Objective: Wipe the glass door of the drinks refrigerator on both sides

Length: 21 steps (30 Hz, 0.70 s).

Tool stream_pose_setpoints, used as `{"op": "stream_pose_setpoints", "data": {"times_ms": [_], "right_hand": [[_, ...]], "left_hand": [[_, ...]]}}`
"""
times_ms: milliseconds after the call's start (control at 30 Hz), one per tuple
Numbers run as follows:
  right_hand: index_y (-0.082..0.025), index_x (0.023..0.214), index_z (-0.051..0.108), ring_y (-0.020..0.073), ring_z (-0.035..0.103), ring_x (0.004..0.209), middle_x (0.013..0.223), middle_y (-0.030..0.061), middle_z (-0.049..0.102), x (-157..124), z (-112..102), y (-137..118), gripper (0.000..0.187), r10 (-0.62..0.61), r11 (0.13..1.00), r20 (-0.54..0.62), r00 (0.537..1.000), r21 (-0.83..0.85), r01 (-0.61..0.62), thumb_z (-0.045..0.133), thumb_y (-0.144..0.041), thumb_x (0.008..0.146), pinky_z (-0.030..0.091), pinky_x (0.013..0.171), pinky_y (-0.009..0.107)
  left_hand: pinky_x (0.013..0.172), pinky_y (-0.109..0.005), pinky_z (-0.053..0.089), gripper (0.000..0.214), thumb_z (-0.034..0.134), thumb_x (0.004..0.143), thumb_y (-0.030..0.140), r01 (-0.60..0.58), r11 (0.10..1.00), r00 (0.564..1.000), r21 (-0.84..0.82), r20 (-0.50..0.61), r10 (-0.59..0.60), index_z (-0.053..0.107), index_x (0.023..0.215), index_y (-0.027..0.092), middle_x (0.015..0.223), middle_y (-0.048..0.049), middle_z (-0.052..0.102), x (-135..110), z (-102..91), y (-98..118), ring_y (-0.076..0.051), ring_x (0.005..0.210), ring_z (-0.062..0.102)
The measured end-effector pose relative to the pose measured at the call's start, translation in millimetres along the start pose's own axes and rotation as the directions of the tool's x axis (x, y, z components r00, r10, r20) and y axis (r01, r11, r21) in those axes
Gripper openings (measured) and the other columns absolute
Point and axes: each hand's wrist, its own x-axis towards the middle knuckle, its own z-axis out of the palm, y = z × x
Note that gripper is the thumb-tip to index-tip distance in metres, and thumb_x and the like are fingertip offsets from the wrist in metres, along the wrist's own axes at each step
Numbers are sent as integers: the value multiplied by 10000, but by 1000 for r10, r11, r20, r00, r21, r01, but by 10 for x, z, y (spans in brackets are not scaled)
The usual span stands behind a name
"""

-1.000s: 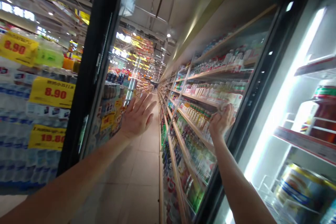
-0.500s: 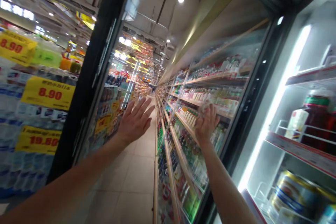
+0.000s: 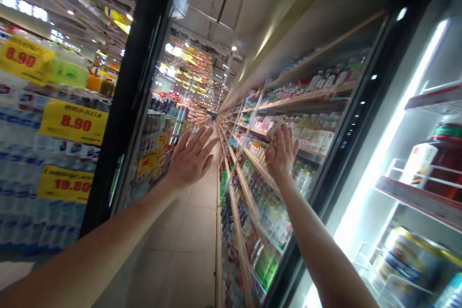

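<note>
A glass door [image 3: 124, 101] with a thick black frame stands swung open in front of me. My left hand [image 3: 191, 156] lies against its pane with the fingers outstretched, holding nothing. Further right, my right hand [image 3: 281, 154] presses a pale, crumpled cloth [image 3: 276, 132] to the same pane. Most of the cloth is hidden behind the fingers and palm. Through or in the glass I see long shelves of bottles [image 3: 263, 226] and a tiled aisle; whether they are reflected, I cannot tell.
At the right is a lit cooler with a dark red bottle [image 3: 443, 163] on its shelf [image 3: 415, 197] and large cans [image 3: 407, 255] below. Left of the door, packs of bottled water [image 3: 21, 178] are stacked behind yellow price signs [image 3: 74, 122].
My right hand has moved slightly up and left on the glass with the cloth, which shows more clearly now. The left hand stays flat on the pane while the view shifts a little.
</note>
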Motion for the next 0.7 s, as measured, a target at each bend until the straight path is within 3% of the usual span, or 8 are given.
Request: {"op": "stream_pose_setpoints", "data": {"times_ms": [67,133,233,333,433,500,567,700], "right_hand": [[-151,1363,380,262,302,1347,1416,135,400,74,-93,238,535,205,978,-80,975,-23,-207,318,-269,845,211,1076,541],[-100,1377,358,304,313,1333,1427,174,369,229,-208,560,560,451,887,-167,877,-24,-461,301,-252,841,211,1060,571],[-55,1384,341,358,301,1325,1421,229,339,497,-305,843,555,590,796,-223,776,-4,-606,238,-211,861,239,1025,587],[-70,1396,324,329,270,1348,1425,191,351,602,-233,573,547,497,865,-152,854,14,-501,250,-246,883,232,1053,546],[-111,1403,312,262,222,1380,1465,128,322,476,-57,-100,549,209,976,-18,978,69,-207,247,-289,889,174,1100,531],[-186,1427,263,229,181,1398,1483,88,296,334,43,-518,539,68,988,40,997,136,-73,195,-274,899,167,1099,553],[-209,1446,202,229,146,1408,1493,93,275,214,91,-770,541,30,977,53,998,212,-40,155,-262,909,154,1086,593],[-235,1465,73,212,175,1403,1496,86,273,127,46,-783,546,61,913,81,995,399,-88,98,-248,921,164,1087,584]], "left_hand": [[1124,-460,196,487,432,876,244,-5,1000,1000,8,5,5,354,1356,235,1449,-84,360,-3,-1,-1,-210,1383,219],[1123,-459,193,481,430,879,249,-12,1000,1000,26,3,11,357,1354,223,1447,-90,362,-2,-5,9,-212,1383,218],[1123,-457,188,474,432,878,249,-15,999,1000,39,3,14,370,1346,206,1444,-103,366,7,-13,36,-217,1381,224],[1125,-459,179,483,431,875,247,-10,1000,1000,19,11,10,362,1352,212,1447,-103,360,7,-27,49,-216,1382,222],[1121,-464,185,488,429,874,249,-4,1000,1000,-8,16,4,352,1356,227,1444,-92,370,4,-58,45,-217,1377,242],[1117,-467,195,487,430,876,255,28,999,1000,-25,-4,-28,347,1354,224,1423,-95,404,35,-80,65,-218,1368,268],[1115,-458,207,507,426,881,263,54,997,997,-56,-46,-57,311,1370,196,1411,-115,417,132,-85,133,-215,1369,265],[1133,-422,192,572,401,897,335,-67,989,995,-129,-88,56,242,1399,113,1458,-145,328,576,4,409,-217,1404,141]]}}
